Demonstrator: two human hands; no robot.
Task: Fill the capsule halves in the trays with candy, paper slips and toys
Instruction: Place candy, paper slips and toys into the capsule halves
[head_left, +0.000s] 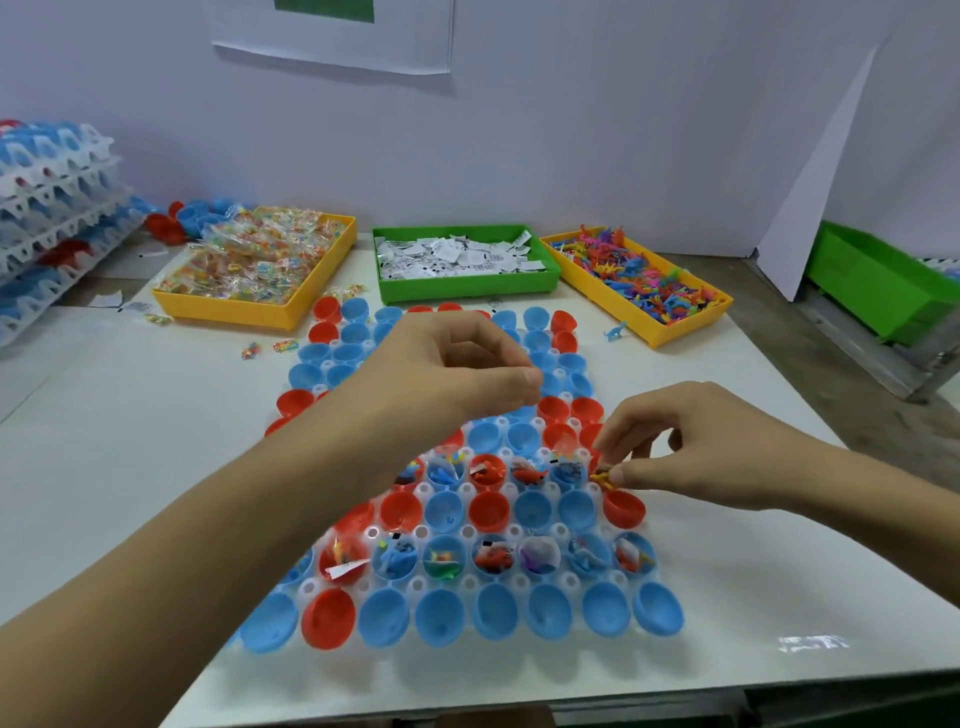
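The white table (130, 441) carries a clear tray (470, 532) of red and blue capsule halves (441, 512) at centre. Two rows of halves contain toys and paper slips; the rows between them and the far rows are unfilled. Behind the tray, left to right: a yellow bin of candy (254, 265), a green bin of paper slips (462, 257), and a yellow bin of toys (636, 280). Stacked trays (52, 208) stand at far left.

The left hand (457, 369) hovers over the tray's middle, fingers curled; whether it holds anything cannot be determined. The right hand (691, 441) pinches a small orange toy (602, 475) between thumb and forefinger at the tray's right edge, just above a red half (623, 509).
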